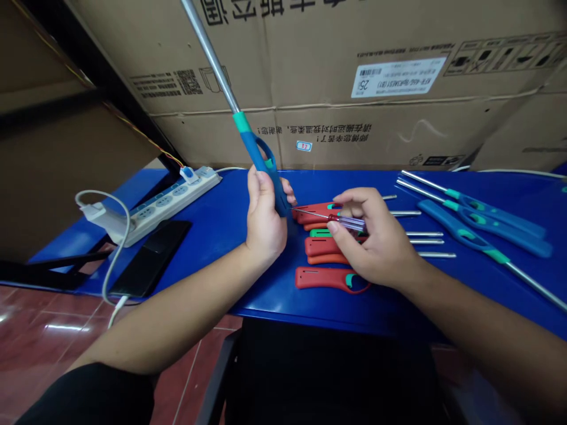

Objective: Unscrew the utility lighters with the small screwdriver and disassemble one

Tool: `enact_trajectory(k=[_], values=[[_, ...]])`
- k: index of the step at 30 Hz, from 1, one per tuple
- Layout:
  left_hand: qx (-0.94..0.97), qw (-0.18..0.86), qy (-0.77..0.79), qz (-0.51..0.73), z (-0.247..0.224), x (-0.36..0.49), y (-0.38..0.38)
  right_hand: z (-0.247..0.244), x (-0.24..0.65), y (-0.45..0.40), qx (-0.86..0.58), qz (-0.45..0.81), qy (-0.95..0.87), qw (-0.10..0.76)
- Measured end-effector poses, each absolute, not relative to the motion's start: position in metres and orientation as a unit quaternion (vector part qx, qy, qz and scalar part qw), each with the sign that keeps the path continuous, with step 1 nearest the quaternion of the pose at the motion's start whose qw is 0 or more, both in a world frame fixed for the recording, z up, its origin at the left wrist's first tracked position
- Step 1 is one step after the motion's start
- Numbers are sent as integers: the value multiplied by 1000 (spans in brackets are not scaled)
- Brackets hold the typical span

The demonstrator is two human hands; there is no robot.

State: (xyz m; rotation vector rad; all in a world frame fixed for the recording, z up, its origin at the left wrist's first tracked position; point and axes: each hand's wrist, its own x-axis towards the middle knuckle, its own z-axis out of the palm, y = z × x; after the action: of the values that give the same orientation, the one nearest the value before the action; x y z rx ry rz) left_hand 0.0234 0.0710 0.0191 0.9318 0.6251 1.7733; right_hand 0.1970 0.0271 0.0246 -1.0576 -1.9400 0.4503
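My left hand point(267, 215) is wrapped round the handle of a blue lighter point(259, 154), whose metal tube points up and to the left. Between the thumb and fingers of my right hand point(376, 236) is a small screwdriver point(349, 223) with a clear purplish handle. Its thin shaft points left, and the tip is at the lower end of the blue handle; whether it touches cannot be made out. Below and behind my right hand lie several red, orange and green lighters, the nearest a red lighter point(321, 278). Three blue lighters point(476, 236) lie on the right.
A white power strip point(166, 203) with plugs and cables lies on the left of the blue table point(266, 298). Beside it is a black phone point(153, 257) with a cable attached. A large cardboard box point(319, 77) stands along the back. A black chair edge is below.
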Motion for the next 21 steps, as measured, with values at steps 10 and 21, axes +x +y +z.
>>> enact_trajectory(k=[10, 21], values=[[391, 509, 285, 712, 17, 24, 68, 28, 199, 29, -392, 153, -779, 466], [355, 538, 281, 711, 18, 28, 66, 28, 202, 29, -409, 200, -764, 458]])
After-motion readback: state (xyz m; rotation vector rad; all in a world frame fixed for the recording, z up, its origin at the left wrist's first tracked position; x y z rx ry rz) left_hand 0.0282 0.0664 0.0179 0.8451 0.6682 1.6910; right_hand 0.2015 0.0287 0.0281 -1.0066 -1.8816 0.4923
